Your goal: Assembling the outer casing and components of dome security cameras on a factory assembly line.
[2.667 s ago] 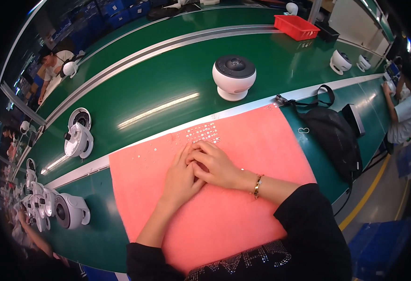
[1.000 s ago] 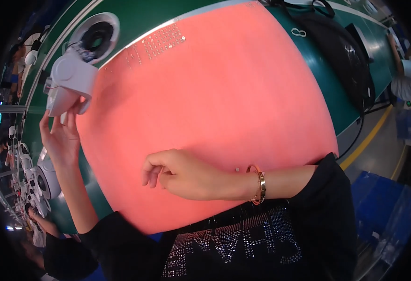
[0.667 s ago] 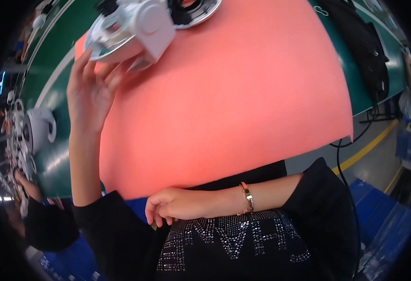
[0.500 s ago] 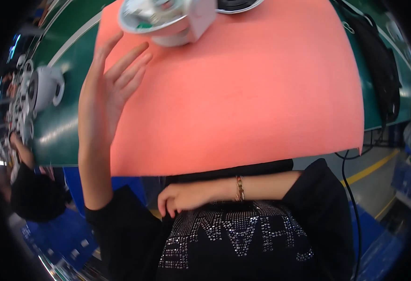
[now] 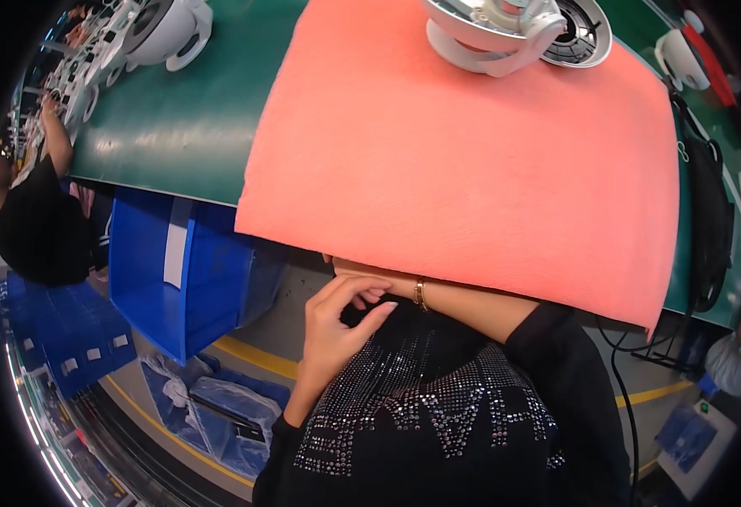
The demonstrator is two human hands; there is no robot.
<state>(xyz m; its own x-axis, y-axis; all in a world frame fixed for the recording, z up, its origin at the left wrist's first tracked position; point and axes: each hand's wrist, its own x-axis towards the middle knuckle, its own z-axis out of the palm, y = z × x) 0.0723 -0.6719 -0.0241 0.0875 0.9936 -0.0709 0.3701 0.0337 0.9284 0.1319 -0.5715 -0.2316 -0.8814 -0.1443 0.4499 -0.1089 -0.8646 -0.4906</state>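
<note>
1. The fingers of the left hand (image 5: 337, 325) are loosely curled and spread, with nothing gripped; they rest against the black studded top (image 5: 438, 422) at the chest, the fingertips just beside the right wrist.
2. The right hand (image 5: 387, 280) is mostly hidden under the near edge of the pink mat (image 5: 472, 160), so it cannot be told whether its fingers are open or closed; only the wrist with a gold bracelet (image 5: 421, 293) and the forearm are shown.
3. The white round unit (image 5: 506, 34) (a fan-like housing with a grille behind it) is set on the far end of the mat, well apart from both hands and touched by neither; the mat is laid on the green tabletop (image 5: 168, 127) and overhangs its near edge.
4. Around this, more white units (image 5: 163, 29) are seen at the far left of the tabletop; a blue bin (image 5: 185, 270) is placed below it; a black bag (image 5: 713, 228) lies at the right; a co-worker in black (image 5: 37, 220) stands at the left.
5. The work is judged to be at a pause, the unit having been set down and let go; any further handling would call for a reach forward across the whole mat.
6. Half a second ago the left hand was raised at the unit by the far end of the mat; it is now drawn back to the chest, and the right hand, then in plain view, is now tucked beneath the mat's edge.
</note>
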